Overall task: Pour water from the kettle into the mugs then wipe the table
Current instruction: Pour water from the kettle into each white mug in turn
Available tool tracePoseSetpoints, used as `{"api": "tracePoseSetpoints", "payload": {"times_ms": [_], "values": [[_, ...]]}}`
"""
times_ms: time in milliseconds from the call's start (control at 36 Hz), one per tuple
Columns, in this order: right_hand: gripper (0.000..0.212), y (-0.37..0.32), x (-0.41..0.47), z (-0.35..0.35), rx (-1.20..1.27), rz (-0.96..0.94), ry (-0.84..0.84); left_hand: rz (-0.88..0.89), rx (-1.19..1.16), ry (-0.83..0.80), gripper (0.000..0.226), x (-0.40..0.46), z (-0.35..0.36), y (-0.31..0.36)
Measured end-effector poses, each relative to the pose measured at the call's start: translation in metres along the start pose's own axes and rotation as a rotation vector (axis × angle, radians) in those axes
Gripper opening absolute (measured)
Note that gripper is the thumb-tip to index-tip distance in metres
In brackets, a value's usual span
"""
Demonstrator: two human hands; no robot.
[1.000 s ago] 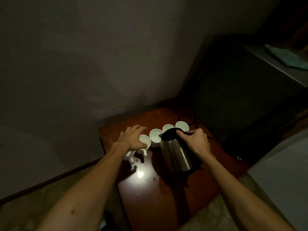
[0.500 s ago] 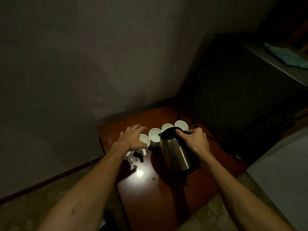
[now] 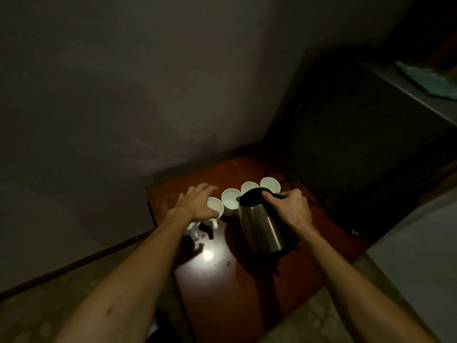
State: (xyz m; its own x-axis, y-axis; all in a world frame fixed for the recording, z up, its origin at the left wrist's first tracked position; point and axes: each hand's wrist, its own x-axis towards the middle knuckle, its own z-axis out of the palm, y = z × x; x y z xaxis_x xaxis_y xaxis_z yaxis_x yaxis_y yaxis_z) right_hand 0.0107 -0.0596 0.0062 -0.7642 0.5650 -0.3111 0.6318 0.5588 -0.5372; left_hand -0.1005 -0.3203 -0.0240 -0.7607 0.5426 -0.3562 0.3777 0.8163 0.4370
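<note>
Pouring step: right hand [image 3: 291, 209] grips tilted steel kettle [image 3: 262, 226] over white mugs [image 3: 231, 200] near the table's far edge; left hand [image 3: 197, 203], fingers spread, steadies one (next mug likely follows).

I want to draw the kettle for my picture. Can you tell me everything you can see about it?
The shiny silver metal kettle has a rounded body that narrows toward a black top and a small black spout. It is tilted, spout leaning toward the white mug in front of it, over the reddish-brown wooden table. The right hand holds it by the black handle at the top. Light streaks shine on its side. It is too dark to tell whether water is coming out.
</note>
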Motion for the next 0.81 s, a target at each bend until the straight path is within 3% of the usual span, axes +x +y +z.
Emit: {"api": "tracePoseSetpoints", "payload": {"times_ms": [139,250,528,806], "values": [[0.111,0.0,-0.005,0.0,0.05,-0.038,0.001,-0.002,-0.001,0.003,0.086,-0.001,0.0,-0.002],[0.055,-0.001,-0.012,-0.002,0.133,-0.068,0.018,-0.021,0.013,0.007,0.087,-0.003,-0.001,-0.006],[0.047,0.012,-0.028,0.006,0.335,-0.126,0.002,-0.045,0.068,-0.002,0.09,-0.009,-0.001,-0.013],[0.045,0.015,-0.046,0.035,0.271,-0.16,-0.061,-0.055,0.033,-0.024,0.094,-0.019,0.006,-0.02]]}}
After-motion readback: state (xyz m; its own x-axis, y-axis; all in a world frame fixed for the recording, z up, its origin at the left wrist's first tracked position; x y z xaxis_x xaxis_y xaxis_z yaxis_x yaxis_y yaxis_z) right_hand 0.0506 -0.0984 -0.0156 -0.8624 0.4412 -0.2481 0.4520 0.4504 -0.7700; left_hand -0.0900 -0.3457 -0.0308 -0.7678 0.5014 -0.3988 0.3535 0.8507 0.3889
